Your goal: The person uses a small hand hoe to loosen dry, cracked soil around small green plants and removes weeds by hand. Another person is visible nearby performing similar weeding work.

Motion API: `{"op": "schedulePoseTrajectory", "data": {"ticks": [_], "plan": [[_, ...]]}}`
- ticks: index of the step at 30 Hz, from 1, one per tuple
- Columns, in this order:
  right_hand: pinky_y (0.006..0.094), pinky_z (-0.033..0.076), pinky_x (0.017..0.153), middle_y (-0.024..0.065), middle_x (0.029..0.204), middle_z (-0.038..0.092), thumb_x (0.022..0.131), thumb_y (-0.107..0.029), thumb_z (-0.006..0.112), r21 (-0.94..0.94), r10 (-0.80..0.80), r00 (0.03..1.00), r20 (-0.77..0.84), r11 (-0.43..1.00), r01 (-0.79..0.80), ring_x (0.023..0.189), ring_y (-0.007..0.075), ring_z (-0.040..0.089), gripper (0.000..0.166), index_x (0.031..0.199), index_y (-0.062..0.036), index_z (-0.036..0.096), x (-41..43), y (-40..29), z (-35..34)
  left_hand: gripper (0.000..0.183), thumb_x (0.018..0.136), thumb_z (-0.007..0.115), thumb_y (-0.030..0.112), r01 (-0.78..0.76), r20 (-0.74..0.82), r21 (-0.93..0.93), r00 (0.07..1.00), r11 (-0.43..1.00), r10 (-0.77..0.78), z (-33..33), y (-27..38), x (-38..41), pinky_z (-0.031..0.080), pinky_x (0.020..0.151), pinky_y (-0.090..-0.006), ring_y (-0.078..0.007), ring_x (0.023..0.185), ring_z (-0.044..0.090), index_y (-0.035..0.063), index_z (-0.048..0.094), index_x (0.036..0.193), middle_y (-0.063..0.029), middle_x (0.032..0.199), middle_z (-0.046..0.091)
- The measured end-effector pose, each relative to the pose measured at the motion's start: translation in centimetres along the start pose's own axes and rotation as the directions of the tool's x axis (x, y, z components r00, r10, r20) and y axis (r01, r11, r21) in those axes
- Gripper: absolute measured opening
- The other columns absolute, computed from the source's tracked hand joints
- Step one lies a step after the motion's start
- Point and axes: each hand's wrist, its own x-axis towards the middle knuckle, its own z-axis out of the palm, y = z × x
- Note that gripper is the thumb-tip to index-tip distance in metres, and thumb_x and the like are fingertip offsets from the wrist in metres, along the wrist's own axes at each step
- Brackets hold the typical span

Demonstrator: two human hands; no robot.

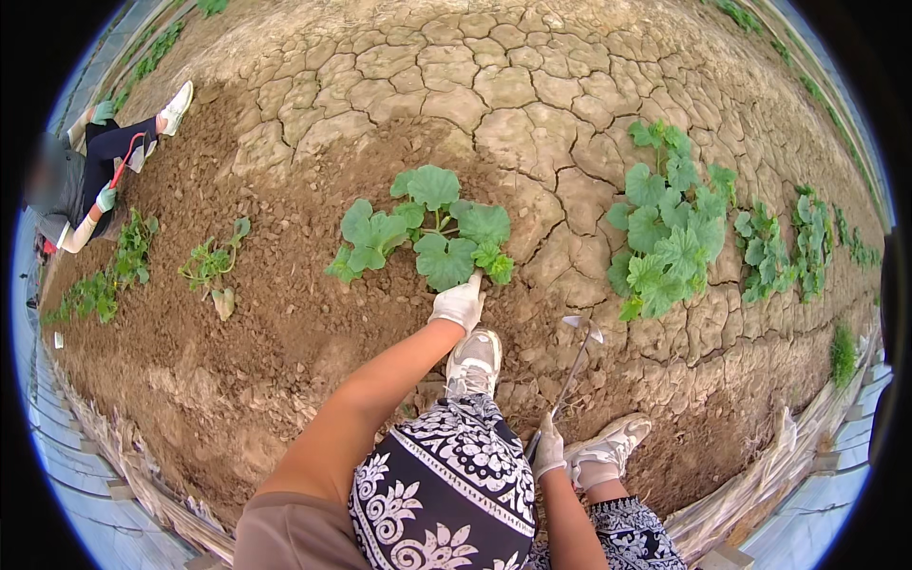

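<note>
My left hand (459, 302), in a pale work glove, reaches to the near edge of a broad-leaved cucurbit plant (436, 231). One extended finger touches or passes under the leaves beside a bright green shoot (494, 261); whether the fingertips pinch anything is hidden. In a similar glove, my right hand (550, 447) is closed around the handle of a small hand hoe (574, 367). Its metal blade rests at the soil, right of my left shoe. Loose, crumbled soil (399, 313) surrounds the plant's near side.
Cracked, dry soil (513, 78) stretches beyond the plant. A larger cucurbit plant (670, 221) grows to the right, a small one (210, 263) to the left. At far left sits another person (92, 164) holding a red-handled tool (128, 158). Gathered plastic sheeting (741, 474) borders the near right.
</note>
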Motion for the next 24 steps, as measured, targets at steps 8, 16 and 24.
{"op": "schedulePoseTrajectory", "data": {"ticks": [8,16,24], "plan": [[0.0276,0.039,0.042,0.0031,0.057,0.053,0.096,-0.042,0.050,-0.106,-0.131,0.981,-0.142,0.988,0.116,0.045,0.0133,0.047,0.042,0.083,-0.0035,0.059,-1.0,0.0,2.4,0.046,0.092,0.048,0.034,0.053,-0.056,0.109,0.997,0.993,-0.047,0.2,-0.9,3.5,0.049,0.080,-0.0482,-0.0378,0.089,0.063,0.0089,0.041,0.130,-0.0197,0.096,0.066],[0.0366,0.045,0.070,0.0168,0.075,0.060,0.096,-0.038,0.050,-0.449,-0.562,0.826,-0.040,0.749,0.487,0.068,0.0244,0.054,0.044,0.094,0.0049,0.060,11.2,-12.3,8.8,0.058,0.093,0.048,0.034,0.159,0.021,0.086,0.987,0.984,-0.161,-3.8,2.5,4.5,0.050,0.075,-0.0503,-0.0409,0.084,0.064,0.0108,0.025,0.141,-0.0240,0.094,0.065],[0.0453,0.047,0.073,0.0264,0.079,0.062,0.096,-0.043,0.045,-0.678,-0.477,0.875,0.084,0.616,0.401,0.079,0.0457,0.058,0.048,0.090,0.0011,0.062,10.8,-9.7,10.8,0.078,0.089,0.053,0.029,0.092,-0.228,-0.143,0.966,0.985,-0.123,-6.1,-0.7,4.7,0.052,0.075,-0.0465,-0.0389,0.089,0.064,0.0210,0.006,0.150,-0.0224,0.137,0.046]]}}
